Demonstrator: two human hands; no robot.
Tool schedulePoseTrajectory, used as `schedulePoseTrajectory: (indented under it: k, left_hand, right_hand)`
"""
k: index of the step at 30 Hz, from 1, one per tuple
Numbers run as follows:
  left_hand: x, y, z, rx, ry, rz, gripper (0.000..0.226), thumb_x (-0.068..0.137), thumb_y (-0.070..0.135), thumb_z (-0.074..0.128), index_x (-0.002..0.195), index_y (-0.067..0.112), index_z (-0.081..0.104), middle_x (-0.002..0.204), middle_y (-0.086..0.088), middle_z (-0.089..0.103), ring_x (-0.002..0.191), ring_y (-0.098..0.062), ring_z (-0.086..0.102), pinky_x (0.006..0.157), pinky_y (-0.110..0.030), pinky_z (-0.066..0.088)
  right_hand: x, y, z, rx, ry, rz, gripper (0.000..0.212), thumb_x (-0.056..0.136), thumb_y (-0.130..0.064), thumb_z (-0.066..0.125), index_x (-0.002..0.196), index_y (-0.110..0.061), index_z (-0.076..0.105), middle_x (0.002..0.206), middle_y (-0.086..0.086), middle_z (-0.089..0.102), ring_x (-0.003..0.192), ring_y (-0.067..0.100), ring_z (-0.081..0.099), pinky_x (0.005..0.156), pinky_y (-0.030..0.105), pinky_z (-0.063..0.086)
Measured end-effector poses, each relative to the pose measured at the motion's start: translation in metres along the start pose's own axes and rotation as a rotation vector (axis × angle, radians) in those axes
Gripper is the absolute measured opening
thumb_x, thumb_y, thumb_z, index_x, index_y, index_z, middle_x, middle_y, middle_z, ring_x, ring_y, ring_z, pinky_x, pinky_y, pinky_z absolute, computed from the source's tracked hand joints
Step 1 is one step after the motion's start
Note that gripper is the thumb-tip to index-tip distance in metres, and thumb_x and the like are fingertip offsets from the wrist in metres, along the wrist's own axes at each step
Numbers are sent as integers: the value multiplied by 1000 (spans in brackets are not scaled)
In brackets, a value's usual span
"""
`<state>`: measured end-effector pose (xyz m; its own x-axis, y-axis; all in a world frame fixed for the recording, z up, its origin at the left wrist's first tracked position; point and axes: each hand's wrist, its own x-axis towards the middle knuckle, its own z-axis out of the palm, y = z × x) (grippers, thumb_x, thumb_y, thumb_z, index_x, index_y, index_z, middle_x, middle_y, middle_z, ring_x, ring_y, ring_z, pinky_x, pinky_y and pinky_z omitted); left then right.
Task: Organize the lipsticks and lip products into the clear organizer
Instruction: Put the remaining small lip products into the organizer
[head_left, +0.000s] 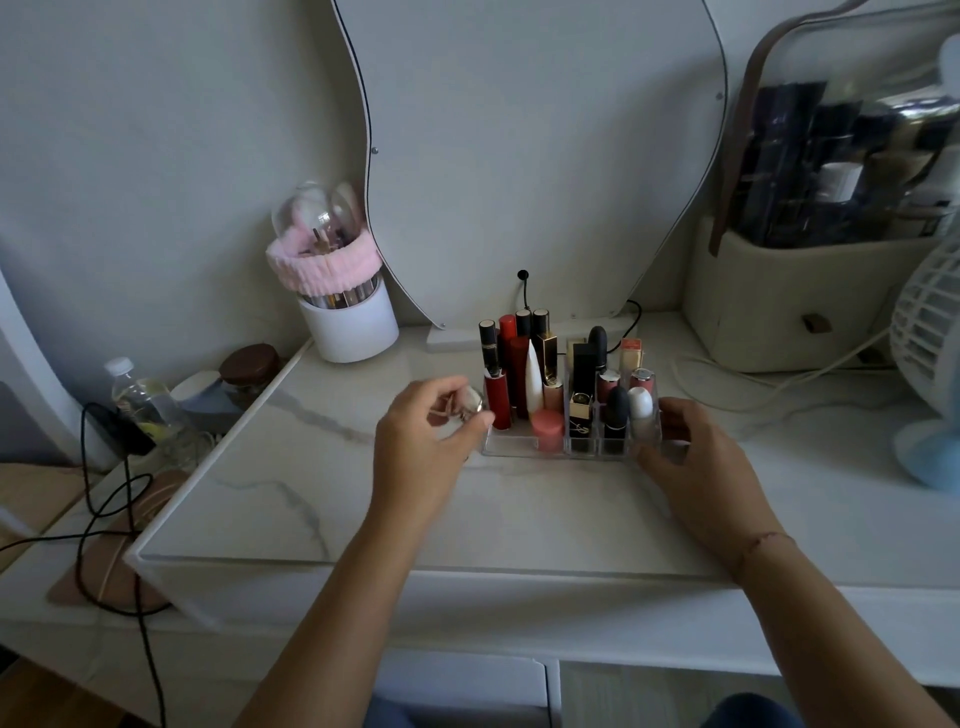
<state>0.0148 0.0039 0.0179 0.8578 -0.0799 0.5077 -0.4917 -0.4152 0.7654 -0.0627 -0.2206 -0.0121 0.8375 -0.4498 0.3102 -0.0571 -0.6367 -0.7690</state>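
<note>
The clear organizer stands on the marble vanity top, filled with several upright lipsticks and lip products: red tubes, a white pointed one, black and gold ones, a pink jar. My left hand is at the organizer's left end, fingers pinched on a small round pale lip product. My right hand rests against the organizer's right end, fingers touching its wall.
A white brush holder with a pink headband stands back left. A mirror leans on the wall behind. A beige cosmetics bag and a white fan sit at the right. Black cables and a water bottle lie left of the table.
</note>
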Motion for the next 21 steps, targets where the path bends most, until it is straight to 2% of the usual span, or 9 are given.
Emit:
schedulePoseTrajectory:
  k: [6, 9, 12, 17, 21]
  left_hand:
    - [21, 22, 21, -33, 66, 124, 33, 70, 11, 77, 100, 16, 64, 87, 4, 64, 85, -12, 60, 80, -21, 50]
    - [19, 16, 31, -13, 55, 125, 36, 69, 11, 79, 101, 18, 62, 90, 9, 62, 86, -13, 62, 79, -21, 51]
    - [10, 6, 37, 44, 40, 154, 38, 68, 10, 79, 100, 17, 61, 96, 4, 61, 86, -13, 61, 77, -20, 51]
    - [-5, -7, 40, 162, 11, 167, 39, 67, 11, 80, 101, 14, 62, 101, -3, 61, 93, -18, 60, 80, -29, 52]
    - [-7, -9, 42, 196, 15, 104, 40, 67, 15, 80, 102, 15, 60, 101, -3, 64, 94, -19, 58, 79, -33, 51]
  right_hand:
    - [-1, -1, -1, 4, -6, 2, 46, 85, -33, 61, 125, -15, 49, 116, 6, 62, 98, 18, 55, 80, 29, 45]
    - [-1, -1, -1, 12, -2, 3, 46, 85, -33, 60, 125, -15, 49, 117, 5, 61, 101, 19, 56, 83, 30, 45]
    - [-1, 0, -1, 6, -11, 5, 48, 84, -31, 61, 127, -14, 48, 119, 6, 61, 102, 19, 55, 83, 29, 45]
    - [1, 1, 0, -4, -5, -1, 48, 84, -30, 62, 126, -14, 48, 119, 6, 60, 99, 15, 53, 82, 28, 45]
    - [0, 2, 0, -1, -2, -6, 47, 83, -30, 62, 126, -14, 48, 118, 7, 61, 99, 16, 53, 82, 28, 44]
